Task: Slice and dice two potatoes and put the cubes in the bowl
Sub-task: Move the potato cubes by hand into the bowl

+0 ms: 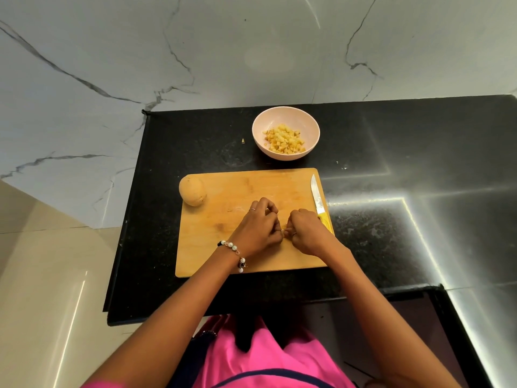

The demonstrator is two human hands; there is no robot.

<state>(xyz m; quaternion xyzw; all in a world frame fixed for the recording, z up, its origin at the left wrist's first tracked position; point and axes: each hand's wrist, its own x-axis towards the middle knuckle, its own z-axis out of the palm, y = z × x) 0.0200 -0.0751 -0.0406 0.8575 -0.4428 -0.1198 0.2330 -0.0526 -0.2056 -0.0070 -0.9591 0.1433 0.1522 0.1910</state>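
Curling fingers inward, both hands point(282, 228) knuckle-to-knuckle over board point(223, 242).

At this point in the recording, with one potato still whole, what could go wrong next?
The knife lies at the cutting board's right edge, handle just beside the right hand; a careless sweep could knock it onto the counter. The whole potato sits on the board's far left corner and might roll off. Both hands' fingers are curled together, so small pieces may drop before reaching the bowl.
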